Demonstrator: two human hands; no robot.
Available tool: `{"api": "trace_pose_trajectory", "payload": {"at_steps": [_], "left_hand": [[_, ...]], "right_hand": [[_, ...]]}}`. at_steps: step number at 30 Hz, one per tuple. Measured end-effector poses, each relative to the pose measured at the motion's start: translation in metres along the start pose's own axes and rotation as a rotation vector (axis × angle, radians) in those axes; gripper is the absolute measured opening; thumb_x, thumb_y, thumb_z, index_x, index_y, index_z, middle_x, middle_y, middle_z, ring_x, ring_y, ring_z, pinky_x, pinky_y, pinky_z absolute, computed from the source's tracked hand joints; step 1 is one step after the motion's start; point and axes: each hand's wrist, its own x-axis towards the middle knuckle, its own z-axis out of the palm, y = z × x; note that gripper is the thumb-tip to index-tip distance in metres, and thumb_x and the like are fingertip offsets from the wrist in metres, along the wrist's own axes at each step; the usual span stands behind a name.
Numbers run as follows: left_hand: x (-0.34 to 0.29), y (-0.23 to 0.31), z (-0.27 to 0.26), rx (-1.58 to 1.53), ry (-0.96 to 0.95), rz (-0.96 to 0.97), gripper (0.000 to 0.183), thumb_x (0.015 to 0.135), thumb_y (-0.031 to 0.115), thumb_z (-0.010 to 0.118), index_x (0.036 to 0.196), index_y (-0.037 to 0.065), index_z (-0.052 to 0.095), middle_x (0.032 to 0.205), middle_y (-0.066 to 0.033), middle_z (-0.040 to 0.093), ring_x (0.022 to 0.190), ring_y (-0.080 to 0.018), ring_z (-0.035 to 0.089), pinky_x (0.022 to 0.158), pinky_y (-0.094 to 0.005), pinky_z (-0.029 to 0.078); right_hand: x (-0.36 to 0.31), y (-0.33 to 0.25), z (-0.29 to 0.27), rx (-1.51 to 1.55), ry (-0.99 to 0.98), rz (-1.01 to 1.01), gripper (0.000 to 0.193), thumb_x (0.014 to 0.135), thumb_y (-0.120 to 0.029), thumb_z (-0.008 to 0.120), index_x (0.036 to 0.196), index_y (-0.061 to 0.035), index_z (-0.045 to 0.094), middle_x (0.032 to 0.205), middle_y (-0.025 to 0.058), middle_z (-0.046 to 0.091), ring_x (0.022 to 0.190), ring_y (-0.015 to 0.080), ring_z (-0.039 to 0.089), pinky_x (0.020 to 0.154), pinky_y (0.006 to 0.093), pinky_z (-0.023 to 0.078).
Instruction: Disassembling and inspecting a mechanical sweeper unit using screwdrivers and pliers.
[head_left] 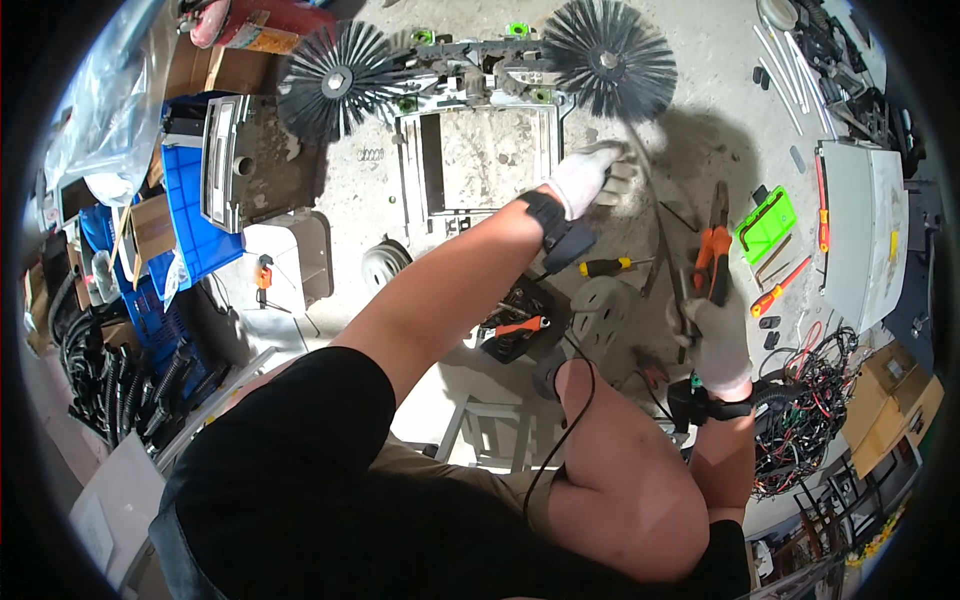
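In the head view, a machine frame [478, 112] with two round brushes, the left brush [336, 80] and the right brush [607, 60], is seen at the top on a concrete floor [365, 195]. Below the right brush, a long thin strip [661, 225] is stretched past the gloved left hand [592, 180], whose fingers are extended and spread; whether the strip is touched cannot be told. A dark bar [684, 292] is gripped in the gloved right hand [715, 338], just beside orange-handled pliers [712, 245]; whether these are held too cannot be made out.

The space around the right hand is crowded by a bright green tray [766, 224], a red-and-yellow screwdriver [780, 287] and a tangled wire bundle [808, 410]. A yellow-and-black screwdriver [606, 267] is laid between the hands.

Stiff black bristles are fanned from the brush hubs; the gloves are pale fabric, the strip is slim and slightly bent, and ribbed black hoses [125, 385] are heaped at left. The lower ends of the plier handles are partly covered by the right hand, the left fingertips are blurred, and a red cylinder [262, 25] is cut off by the top edge.
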Motion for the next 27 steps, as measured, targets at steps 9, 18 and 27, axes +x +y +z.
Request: {"api": "trace_pose_trajectory", "payload": {"at_steps": [9,18,27], "left_hand": [[0.031,0.035,-0.091,1.349,0.689,0.586,0.034,0.082,0.026,0.059,0.111,0.009,0.062,0.100,-0.0193,0.066,0.093,-0.0357,0.063,0.083,-0.0410,0.050],[0.069,0.053,-0.081,1.479,0.604,0.211,0.034,0.083,0.037,0.058,0.109,0.015,0.066,0.104,-0.0122,0.067,0.099,-0.0312,0.063,0.085,-0.0384,0.049],[0.099,0.043,-0.090,1.432,0.905,0.090,0.026,0.084,0.026,0.056,0.100,0.012,0.070,0.106,-0.0104,0.067,0.099,-0.0275,0.065,0.081,-0.0376,0.051]], "right_hand": [[0.029,0.096,-0.035,-0.899,0.032,-0.275,0.061,0.072,-0.006,0.058,0.128,0.0049,0.039,0.088,0.0217,0.057,0.084,0.0335,0.059,0.075,0.0390,0.047],[0.044,0.175,-0.059,-0.612,0.050,-0.153,0.061,0.083,-0.012,0.060,0.135,0.0039,0.033,0.122,0.0225,0.055,0.113,0.0319,0.056,0.094,0.0345,0.043],[0.047,0.158,-0.043,-0.822,-0.047,-0.119,0.060,0.076,-0.007,0.062,0.131,-0.0042,0.039,0.118,0.0238,0.056,0.109,0.0392,0.054,0.089,0.0405,0.046]]}}
